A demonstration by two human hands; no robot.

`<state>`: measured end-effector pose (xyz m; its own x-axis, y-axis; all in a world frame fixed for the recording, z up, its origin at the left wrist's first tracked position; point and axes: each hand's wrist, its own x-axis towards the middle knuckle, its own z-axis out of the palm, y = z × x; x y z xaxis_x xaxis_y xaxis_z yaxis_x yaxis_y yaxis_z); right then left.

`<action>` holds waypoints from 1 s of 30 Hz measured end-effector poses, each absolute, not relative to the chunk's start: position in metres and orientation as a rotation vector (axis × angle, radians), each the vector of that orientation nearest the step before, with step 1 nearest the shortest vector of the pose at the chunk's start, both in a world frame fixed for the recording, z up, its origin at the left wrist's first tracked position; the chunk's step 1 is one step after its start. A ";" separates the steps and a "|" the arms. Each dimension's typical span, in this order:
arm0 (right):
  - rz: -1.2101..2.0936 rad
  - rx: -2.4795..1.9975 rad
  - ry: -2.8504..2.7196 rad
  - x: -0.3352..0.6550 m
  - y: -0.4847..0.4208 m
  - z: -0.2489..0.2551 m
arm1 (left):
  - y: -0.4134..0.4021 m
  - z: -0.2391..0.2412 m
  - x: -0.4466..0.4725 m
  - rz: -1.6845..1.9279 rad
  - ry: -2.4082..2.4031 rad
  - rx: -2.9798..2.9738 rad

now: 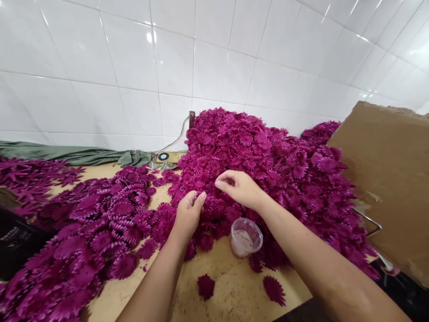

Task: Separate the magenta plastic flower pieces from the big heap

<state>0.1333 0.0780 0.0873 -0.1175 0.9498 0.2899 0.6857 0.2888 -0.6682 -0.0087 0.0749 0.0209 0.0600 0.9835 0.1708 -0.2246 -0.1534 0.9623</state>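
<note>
Magenta artificial flowers (248, 143) are lying mid-frame behind left hand (189, 212) and right hand (240, 188), both curling, can't tell if grasping; a right-hand dip could be tipping plastic cup (256, 246), lower centre.

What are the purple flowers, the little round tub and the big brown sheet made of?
Purple flowers: perhaps fabric or thin foam; they look mostly matte, with neatly cut, toothed edges.
Round tub: probably clear plastic, shiny; its wall is see-through.
Brown sheet: likely cardboard, dull, with a ragged top edge.
</note>
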 end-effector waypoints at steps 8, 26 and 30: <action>0.968 -1.358 -1.773 0.104 0.075 0.077 | 0.073 0.021 -0.008 1.310 0.736 0.990; 0.234 -1.624 -1.531 0.173 0.120 0.072 | 0.073 0.015 0.000 1.393 0.819 1.060; 0.527 -1.417 -1.781 0.142 0.089 0.075 | 0.077 0.013 -0.001 1.351 0.867 1.068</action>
